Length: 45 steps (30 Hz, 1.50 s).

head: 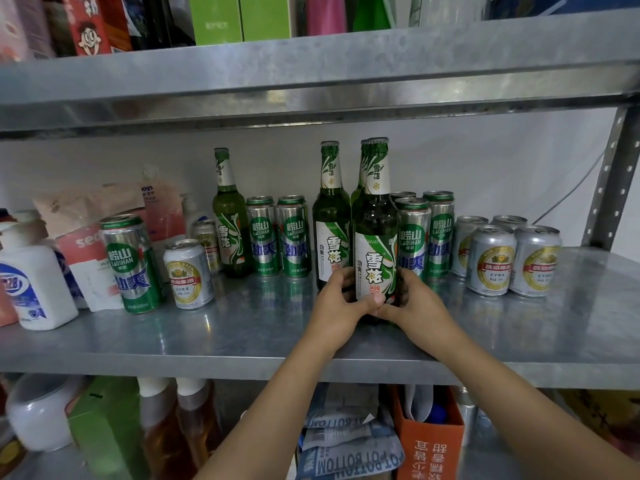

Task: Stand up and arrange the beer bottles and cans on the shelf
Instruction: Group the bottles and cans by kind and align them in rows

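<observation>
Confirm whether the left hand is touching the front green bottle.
Touching. The head view shows the left hand curled round the base of the front green bottle.

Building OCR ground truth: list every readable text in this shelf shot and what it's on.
"雪花": green bottle, gripped by left hand and right hand.
"LAOSHAN": tall green can.
"燕京啤酒": short silver can.
"POT BOTTOM", upside down: blue packet below the shelf.
Fine print on the cans and bottles: too small to read.
</observation>
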Motion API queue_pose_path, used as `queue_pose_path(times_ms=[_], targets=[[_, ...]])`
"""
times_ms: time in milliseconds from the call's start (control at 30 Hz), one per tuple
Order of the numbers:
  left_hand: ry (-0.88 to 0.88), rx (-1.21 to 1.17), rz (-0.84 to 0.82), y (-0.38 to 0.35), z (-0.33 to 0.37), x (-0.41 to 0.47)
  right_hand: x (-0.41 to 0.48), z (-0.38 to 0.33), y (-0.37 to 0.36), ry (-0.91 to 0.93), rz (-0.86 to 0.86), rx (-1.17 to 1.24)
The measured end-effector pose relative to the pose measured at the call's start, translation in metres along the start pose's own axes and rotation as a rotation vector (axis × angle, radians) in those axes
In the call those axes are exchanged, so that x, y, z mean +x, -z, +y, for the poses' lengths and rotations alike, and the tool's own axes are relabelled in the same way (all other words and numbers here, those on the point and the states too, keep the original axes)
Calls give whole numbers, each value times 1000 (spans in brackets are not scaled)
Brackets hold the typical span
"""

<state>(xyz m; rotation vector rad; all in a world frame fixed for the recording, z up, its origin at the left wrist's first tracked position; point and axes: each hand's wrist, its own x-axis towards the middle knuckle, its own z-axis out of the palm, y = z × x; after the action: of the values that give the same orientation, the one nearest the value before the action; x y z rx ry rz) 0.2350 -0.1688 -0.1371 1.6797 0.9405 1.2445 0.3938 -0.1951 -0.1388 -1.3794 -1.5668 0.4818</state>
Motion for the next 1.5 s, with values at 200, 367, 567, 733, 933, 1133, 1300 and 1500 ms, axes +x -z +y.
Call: queue_pose_path(times_ms=[200, 367, 567, 733, 933, 1133, 1300, 1500], targets=[[11, -11, 4, 5, 18, -12, -15, -24, 3, -37, 21, 9], [-57, -85, 153, 39, 20, -38, -79, -52, -5, 144, 367, 135], [-23, -186, 413, 82, 31, -28, -55, -102, -88, 19, 70, 389], [50, -128, 456, 100, 18, -7, 2, -113, -143, -124, 102, 374], [91, 105, 377, 118, 7, 42, 63, -116, -170, -237, 182, 443], [131, 72, 320, 128, -6, 74, 100, -114, -188, -265, 245, 434], [128, 22, 293, 125, -19, 85, 122, -102, -190, -275, 293, 396], [152, 34, 290, 122, -26, 93, 138, -94, -188, -337, 265, 395]])
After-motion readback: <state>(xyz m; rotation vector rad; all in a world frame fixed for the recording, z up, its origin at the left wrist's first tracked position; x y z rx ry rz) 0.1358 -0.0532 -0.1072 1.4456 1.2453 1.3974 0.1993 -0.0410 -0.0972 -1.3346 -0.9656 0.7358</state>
